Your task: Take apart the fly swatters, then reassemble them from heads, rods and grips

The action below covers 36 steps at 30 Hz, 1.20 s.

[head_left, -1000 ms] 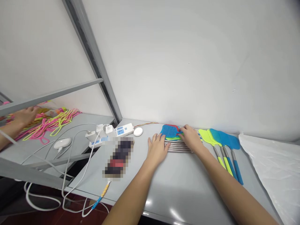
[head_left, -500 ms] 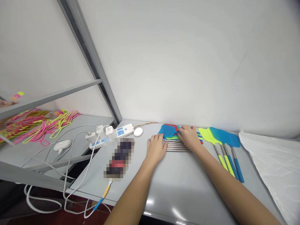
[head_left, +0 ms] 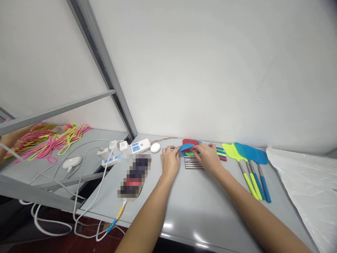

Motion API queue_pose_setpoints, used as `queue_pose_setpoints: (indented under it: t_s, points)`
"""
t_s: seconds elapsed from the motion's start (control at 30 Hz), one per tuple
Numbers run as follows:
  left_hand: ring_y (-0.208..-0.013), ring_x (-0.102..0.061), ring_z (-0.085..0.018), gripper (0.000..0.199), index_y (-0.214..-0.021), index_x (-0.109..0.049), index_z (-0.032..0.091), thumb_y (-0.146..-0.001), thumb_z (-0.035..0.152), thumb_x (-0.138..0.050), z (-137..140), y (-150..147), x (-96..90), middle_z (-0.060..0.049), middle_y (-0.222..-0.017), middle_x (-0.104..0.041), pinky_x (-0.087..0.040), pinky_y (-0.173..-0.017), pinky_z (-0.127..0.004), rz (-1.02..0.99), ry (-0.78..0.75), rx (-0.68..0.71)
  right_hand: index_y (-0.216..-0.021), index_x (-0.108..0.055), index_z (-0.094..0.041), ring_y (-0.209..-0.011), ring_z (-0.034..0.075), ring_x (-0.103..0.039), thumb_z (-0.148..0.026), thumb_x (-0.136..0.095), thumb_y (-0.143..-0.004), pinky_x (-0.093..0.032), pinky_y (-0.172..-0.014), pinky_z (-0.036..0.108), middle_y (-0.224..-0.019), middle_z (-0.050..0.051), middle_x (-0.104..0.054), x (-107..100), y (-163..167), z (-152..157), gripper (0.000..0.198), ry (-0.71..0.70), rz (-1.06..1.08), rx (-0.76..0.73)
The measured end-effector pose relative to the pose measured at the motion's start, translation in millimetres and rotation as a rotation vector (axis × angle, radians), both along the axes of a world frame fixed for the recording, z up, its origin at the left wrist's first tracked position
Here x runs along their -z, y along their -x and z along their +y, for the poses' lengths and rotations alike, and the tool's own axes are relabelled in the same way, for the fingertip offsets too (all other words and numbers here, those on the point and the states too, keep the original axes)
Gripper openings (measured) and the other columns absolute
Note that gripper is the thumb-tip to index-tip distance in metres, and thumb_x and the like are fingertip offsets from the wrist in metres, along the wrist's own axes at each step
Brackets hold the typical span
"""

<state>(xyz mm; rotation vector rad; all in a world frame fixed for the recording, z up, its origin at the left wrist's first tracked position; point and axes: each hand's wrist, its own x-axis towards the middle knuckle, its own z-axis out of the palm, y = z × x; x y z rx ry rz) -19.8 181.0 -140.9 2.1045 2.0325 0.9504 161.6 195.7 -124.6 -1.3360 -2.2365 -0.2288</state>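
My left hand (head_left: pixel 170 161) pinches the left edge of a blue fly swatter head (head_left: pixel 186 146), which is lifted and tilted. The fingers of my right hand (head_left: pixel 207 157) close on the right side of the same head. Beneath it lie a red fly swatter head (head_left: pixel 190 141) and a bit of a green one. Just in front is a row of metal rods (head_left: pixel 193 163), partly covered by my right hand. Blue, green and red handles (head_left: pixel 221 154) stick out behind that hand. To the right, several complete yellow-green and blue fly swatters (head_left: pixel 250 156) lie fanned out.
White plastic sheeting (head_left: pixel 300 179) covers the table's right side. On the left are a power strip (head_left: pixel 139 146) with chargers, a round white device (head_left: pixel 155 148), a blurred phone (head_left: pixel 135 177) and cables. Past the metal frame are pink and yellow cords (head_left: pixel 65 138) and another person's arm (head_left: pixel 18 137).
The blue fly swatter head, flat on the pile before, is now raised and tilted between my hands, uncovering more of the red one. My right hand has shifted slightly left and down.
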Motion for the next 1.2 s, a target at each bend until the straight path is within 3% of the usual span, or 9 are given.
queue_pose_setpoints:
  t_s: [0.17, 0.3, 0.37, 0.47, 0.57, 0.63, 0.83, 1.07, 1.2]
  points:
    - [-0.113, -0.048, -0.024, 0.028, -0.107, -0.065, 0.024, -0.092, 0.027, -0.042, -10.8, 7.9, -14.8, -0.008, -0.118, -0.057, -0.04, -0.095, -0.042, -0.133, -0.314, -0.004, -0.089, -0.061, -0.021, -0.084, 0.018, -0.057, -0.023, -0.04, -0.094, -0.026, -0.085, 0.035, -0.085, 0.004, -0.066, 1.6, -26.4, -23.3, 0.023, 0.035, 0.002, 0.008]
    - [-0.113, -0.052, -0.023, 0.017, -0.094, -0.065, 0.021, -0.089, 0.027, -0.049, -28.5, 0.1, -21.8, -0.009, -0.12, -0.056, -0.044, -0.095, -0.041, -0.162, -0.5, 0.139, -0.091, -0.061, -0.022, -0.087, 0.019, -0.058, -0.027, -0.039, -0.095, -0.029, -0.081, 0.033, -0.09, 0.005, -0.066, 8.2, -57.4, -51.8, 0.023, 0.101, 0.02, 0.02]
    - [-0.115, -0.051, -0.023, 0.015, -0.09, -0.065, 0.021, -0.087, 0.027, -0.051, -40.5, -14.2, -22.9, -0.01, -0.122, -0.056, -0.045, -0.095, -0.041, -0.097, -0.492, 0.328, -0.092, -0.061, -0.022, -0.086, 0.018, -0.057, -0.028, -0.038, -0.095, -0.029, -0.08, 0.033, -0.092, 0.006, -0.066, 12.9, -71.5, -62.7, 0.025, 0.141, 0.04, 0.05]
    - [-0.12, -0.049, -0.022, 0.019, -0.088, -0.064, 0.022, -0.088, 0.023, -0.044, -62.1, -42.6, -21.3, -0.008, -0.127, -0.057, -0.044, -0.099, -0.041, 0.074, -0.328, 0.699, -0.093, -0.062, -0.022, -0.086, 0.018, -0.056, -0.027, -0.038, -0.095, -0.028, -0.078, 0.033, -0.093, 0.006, -0.065, 20.6, -88.5, -69.6, 0.024, 0.152, 0.023, 0.114]
    - [-0.121, -0.049, -0.019, 0.03, -0.091, -0.062, 0.022, -0.091, 0.012, -0.034, -83.8, -61.0, -11.6, -0.005, -0.131, -0.056, -0.042, -0.101, -0.038, 0.188, -0.239, 0.927, -0.096, -0.063, -0.022, -0.09, 0.02, -0.055, -0.027, -0.041, -0.094, -0.027, -0.076, 0.033, -0.094, 0.006, -0.063, 27.3, -98.2, -68.5, 0.023, 0.137, -0.041, 0.174]
    - [-0.125, -0.046, -0.021, 0.03, -0.096, -0.061, 0.02, -0.089, 0.007, -0.034, -95.5, -60.1, -1.9, -0.006, -0.133, -0.054, -0.039, -0.103, -0.039, 0.23, -0.229, 0.986, -0.099, -0.063, -0.022, -0.09, 0.02, -0.055, -0.029, -0.044, -0.093, -0.026, -0.075, 0.033, -0.095, 0.006, -0.062, 30.8, -100.4, -66.4, 0.021, 0.134, -0.089, 0.197]
    - [-0.131, -0.04, -0.023, 0.049, -0.125, -0.048, 0.021, -0.079, 0.007, -0.044, -112.7, -27.4, 8.2, -0.003, -0.138, -0.05, -0.028, -0.111, -0.045, 0.179, 0.092, 0.9, -0.098, -0.063, -0.023, -0.089, 0.02, -0.054, -0.029, -0.048, -0.092, -0.028, -0.074, 0.033, -0.094, 0.005, -0.059, 35.6, -97.4, -61.6, 0.017, 0.137, -0.139, 0.199]
    - [-0.125, -0.043, -0.024, 0.025, -0.108, -0.058, 0.026, -0.083, 0.026, -0.055, -115.6, -29.4, -3.4, 0.001, -0.13, -0.056, -0.03, -0.105, -0.043, 0.029, 0.125, 0.795, -0.089, -0.057, -0.021, -0.088, 0.02, -0.053, -0.031, -0.052, -0.09, -0.03, -0.078, 0.035, -0.096, 0.004, -0.058, 34.9, -93.1, -66.3, 0.011, 0.219, -0.046, 0.175]
    - [-0.104, -0.053, -0.02, 0.013, -0.092, -0.061, 0.024, -0.09, 0.024, -0.047, -115.0, -28.0, -3.0, 0.0, -0.106, -0.065, -0.036, -0.095, -0.04, -0.008, 0.112, 0.679, -0.092, -0.057, -0.023, -0.09, 0.021, -0.053, -0.029, -0.05, -0.091, -0.031, -0.079, 0.036, -0.097, 0.004, -0.058, 35.0, -89.8, -70.6, 0.01, 0.27, -0.023, 0.136]
